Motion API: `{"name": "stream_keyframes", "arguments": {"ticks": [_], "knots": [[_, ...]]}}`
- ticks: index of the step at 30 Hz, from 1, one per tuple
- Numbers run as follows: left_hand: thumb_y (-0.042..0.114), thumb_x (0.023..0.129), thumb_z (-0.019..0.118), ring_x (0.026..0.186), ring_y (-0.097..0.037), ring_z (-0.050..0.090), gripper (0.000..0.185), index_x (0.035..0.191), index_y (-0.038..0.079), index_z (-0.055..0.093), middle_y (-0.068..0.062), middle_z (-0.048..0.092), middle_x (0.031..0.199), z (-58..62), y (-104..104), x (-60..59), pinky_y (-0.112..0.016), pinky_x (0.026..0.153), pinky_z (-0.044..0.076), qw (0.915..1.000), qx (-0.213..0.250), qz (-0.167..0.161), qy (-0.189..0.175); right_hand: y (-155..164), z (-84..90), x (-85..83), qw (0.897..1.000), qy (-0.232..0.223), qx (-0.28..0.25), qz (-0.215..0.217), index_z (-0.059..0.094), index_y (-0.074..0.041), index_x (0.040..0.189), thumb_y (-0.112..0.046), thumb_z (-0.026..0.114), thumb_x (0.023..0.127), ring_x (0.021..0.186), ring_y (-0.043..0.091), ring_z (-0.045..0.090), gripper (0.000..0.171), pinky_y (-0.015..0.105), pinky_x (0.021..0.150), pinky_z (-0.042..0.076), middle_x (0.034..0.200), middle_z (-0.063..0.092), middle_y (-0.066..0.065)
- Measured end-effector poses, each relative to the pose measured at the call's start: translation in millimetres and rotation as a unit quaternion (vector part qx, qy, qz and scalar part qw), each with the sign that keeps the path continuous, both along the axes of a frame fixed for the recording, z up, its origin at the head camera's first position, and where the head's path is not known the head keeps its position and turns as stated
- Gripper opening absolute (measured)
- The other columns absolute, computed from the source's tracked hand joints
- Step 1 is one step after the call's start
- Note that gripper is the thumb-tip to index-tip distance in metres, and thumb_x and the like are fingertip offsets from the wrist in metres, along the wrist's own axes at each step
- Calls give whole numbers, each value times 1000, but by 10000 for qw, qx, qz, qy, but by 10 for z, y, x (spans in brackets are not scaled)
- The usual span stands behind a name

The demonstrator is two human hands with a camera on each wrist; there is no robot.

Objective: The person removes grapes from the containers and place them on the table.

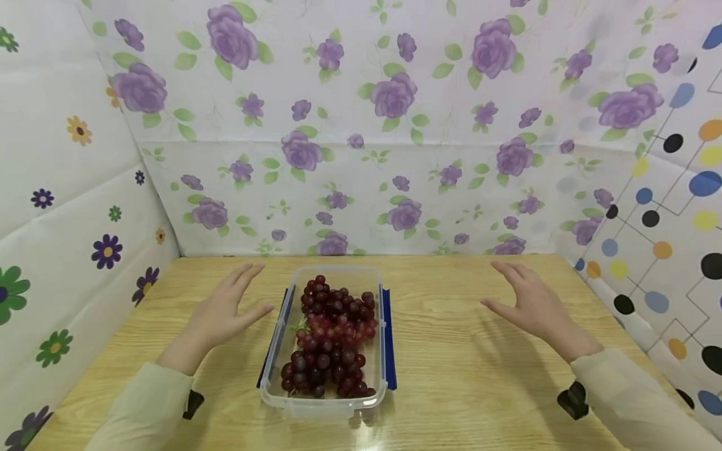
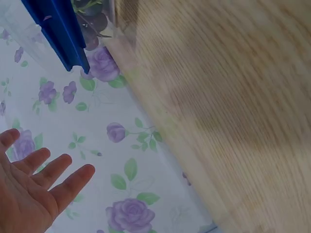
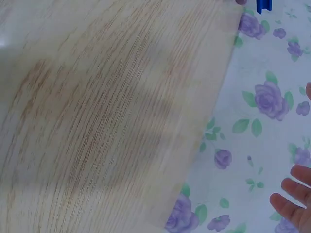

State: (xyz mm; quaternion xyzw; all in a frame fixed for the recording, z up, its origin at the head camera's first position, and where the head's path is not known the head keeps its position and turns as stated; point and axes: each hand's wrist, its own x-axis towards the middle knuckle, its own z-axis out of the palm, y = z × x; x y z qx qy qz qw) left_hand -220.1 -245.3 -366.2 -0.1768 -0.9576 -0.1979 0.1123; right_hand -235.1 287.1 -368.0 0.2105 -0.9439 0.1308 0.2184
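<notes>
Clear plastic box (image 1: 327,401) w/ blue side clips, lidless, full of red grapes (image 1: 333,338), mid-table, lengthwise.

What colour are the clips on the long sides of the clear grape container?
Blue. The side clips show best in the head view.

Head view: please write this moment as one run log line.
left hand: open, beside container | right hand: open, apart | grapes: inside container

1 container (image 1: 271,369), 1 grape bunch (image 1: 333,338), 2 hands (image 1: 222,316)
</notes>
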Motion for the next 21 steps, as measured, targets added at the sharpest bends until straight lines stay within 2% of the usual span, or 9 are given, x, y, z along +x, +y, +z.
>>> {"name": "stream_keyframes", "arguments": {"ticks": [6, 13, 21], "knots": [[47, 93, 57, 136, -44, 28, 77, 152, 15, 20, -20, 25, 153, 3, 9, -6, -67, 99, 30, 9986, 460, -31, -255, -47, 15, 9, 9998, 9, -163, 60, 46, 0, 136, -36, 72, 84, 107, 44, 54, 68, 57, 73, 49, 127, 54, 25], [45, 93, 57, 126, -45, 40, 77, 152, 14, 19, -22, 29, 150, 23, 27, 7, -64, 90, 40, 9949, 843, -43, -556, -122, 29, 21, 9992, 43, -382, 144, 46, -2, 137, -34, 72, 84, 108, 43, 53, 67, 57, 74, 49, 129, 53, 23], [35, 94, 58, 125, -48, 40, 73, 151, 9, 21, -26, 28, 149, 13, 77, 11, -63, 91, 41, 9895, 1209, -273, -739, -248, 27, 44, 9977, 170, -575, 315, 48, -3, 135, -30, 75, 82, 107, 41, 54, 66, 56, 76, 49, 125, 55, 21]]}}
